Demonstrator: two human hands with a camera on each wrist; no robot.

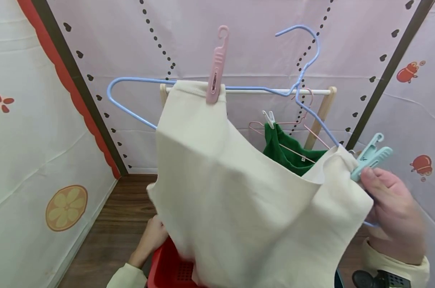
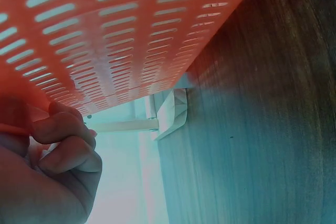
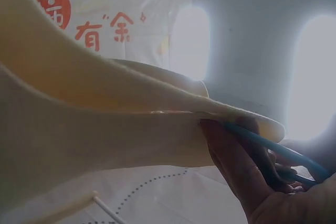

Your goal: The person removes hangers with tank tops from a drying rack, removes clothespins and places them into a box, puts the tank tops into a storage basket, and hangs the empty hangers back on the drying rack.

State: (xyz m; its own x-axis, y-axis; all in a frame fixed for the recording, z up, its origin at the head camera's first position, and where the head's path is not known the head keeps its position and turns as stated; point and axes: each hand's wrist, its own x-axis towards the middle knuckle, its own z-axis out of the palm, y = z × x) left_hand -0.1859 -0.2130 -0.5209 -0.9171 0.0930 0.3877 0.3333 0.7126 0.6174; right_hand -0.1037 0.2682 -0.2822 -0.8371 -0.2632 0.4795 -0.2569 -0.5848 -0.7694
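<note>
A cream sleeveless top [image 1: 246,192] hangs on a blue wire clothes hanger [image 1: 307,68]. On its left shoulder in the head view sits a pink clothespin [image 1: 216,72]; a mint clothespin [image 1: 372,158] is at the right shoulder. My right hand [image 1: 394,204] grips the hanger's right end at that shoulder, thumb against the mint clothespin. The right wrist view shows the blue hanger rod [image 3: 278,149] between the fingers, fingertips touching the cloth. Low at the left, my left hand [image 1: 154,236] grips the rim of a red basket [image 2: 115,40]; the top hides part of this basket.
Behind the top stands a drying rack with a white rail [image 1: 253,91] and wooden ends. A green garment [image 1: 287,150] hangs there on a pink hanger [image 1: 312,138] with a white clothespin [image 1: 269,119]. Printed cloth walls [image 1: 77,160] surround a dark wooden surface [image 1: 113,216].
</note>
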